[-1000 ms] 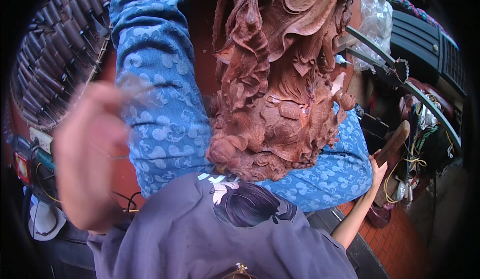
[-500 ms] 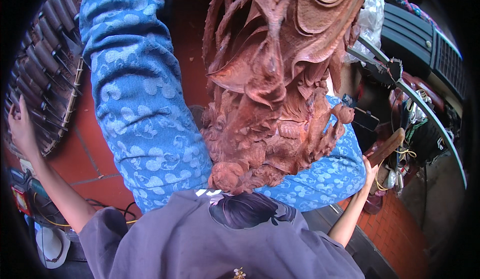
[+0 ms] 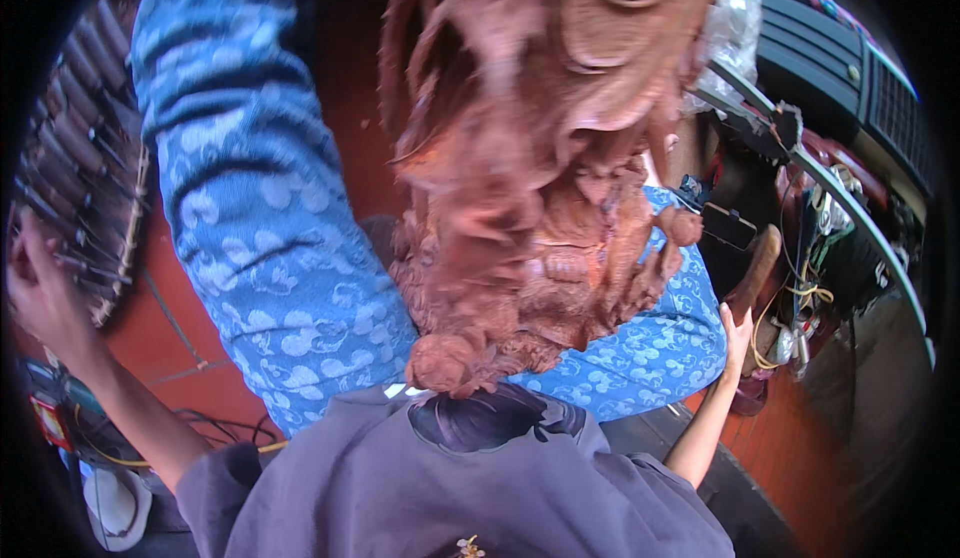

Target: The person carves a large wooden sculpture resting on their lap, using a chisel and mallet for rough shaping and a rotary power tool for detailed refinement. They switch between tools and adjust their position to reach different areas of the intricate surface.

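Note:
A large reddish-brown wood carving [image 3: 570, 258], cut in deep curling and layered forms, leans between my legs, its lower end against my shirt. At the far left, my left hand [image 3: 42, 283] is over a round-edged woven tray [image 3: 135, 228] of chisels [image 3: 75, 163] with dark handles. Its fingers look stretched and apart, though somewhat blurred, and nothing shows in them. On the right, beside my knee, my right hand [image 3: 738, 343] is closed around the lower end of a brown wooden club [image 3: 757, 270], which points up and away.
Blue patterned trousers [image 3: 270, 208] cover my legs. Cords and a bundle of odds and ends [image 3: 805, 298] lie at the right, near a curved grey metal strip [image 3: 850, 213]. Behind stands a dark ridged case [image 3: 815, 58]. A white hat [image 3: 118, 508] and cables [image 3: 215, 426] are at lower left.
The whole view has shifted slightly. My left hand has moved a little nearer me along the chisel tray. My right hand still grips the club, which is now more upright.

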Available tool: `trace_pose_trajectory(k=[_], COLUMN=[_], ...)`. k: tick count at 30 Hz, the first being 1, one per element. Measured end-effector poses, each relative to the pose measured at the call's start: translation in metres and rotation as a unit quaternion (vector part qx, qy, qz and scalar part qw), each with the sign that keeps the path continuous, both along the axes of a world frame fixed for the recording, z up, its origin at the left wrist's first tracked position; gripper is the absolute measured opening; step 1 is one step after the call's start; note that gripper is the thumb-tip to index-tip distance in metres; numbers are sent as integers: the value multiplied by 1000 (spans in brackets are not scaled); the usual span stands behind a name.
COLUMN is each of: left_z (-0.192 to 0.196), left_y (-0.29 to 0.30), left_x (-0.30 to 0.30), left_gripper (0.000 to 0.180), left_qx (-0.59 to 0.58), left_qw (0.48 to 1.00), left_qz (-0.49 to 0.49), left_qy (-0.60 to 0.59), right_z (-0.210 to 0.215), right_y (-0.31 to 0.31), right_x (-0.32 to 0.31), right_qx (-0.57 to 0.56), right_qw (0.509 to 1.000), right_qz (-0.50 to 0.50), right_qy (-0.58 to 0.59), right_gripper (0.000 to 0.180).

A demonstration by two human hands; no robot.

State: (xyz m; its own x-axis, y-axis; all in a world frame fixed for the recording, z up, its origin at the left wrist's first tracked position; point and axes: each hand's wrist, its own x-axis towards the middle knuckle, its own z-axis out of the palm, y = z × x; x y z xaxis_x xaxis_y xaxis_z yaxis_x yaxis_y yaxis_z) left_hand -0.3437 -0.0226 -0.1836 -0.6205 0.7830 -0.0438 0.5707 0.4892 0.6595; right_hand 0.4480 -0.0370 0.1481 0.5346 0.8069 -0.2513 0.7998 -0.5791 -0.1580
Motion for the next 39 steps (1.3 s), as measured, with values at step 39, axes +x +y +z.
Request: trace_pose_trajectory(k=[39], left_z=[19], left_y=[42], left_x=[204], left_gripper=[75], left_qx=[-76], left_qw=[973], left_qz=[-220], left_qy=[-2], right_z=[-341], right_y=[77], right_x=[60], right_qx=[379], right_qw=[895], right_qz=[-151], right_qy=[178], right_gripper=[29])
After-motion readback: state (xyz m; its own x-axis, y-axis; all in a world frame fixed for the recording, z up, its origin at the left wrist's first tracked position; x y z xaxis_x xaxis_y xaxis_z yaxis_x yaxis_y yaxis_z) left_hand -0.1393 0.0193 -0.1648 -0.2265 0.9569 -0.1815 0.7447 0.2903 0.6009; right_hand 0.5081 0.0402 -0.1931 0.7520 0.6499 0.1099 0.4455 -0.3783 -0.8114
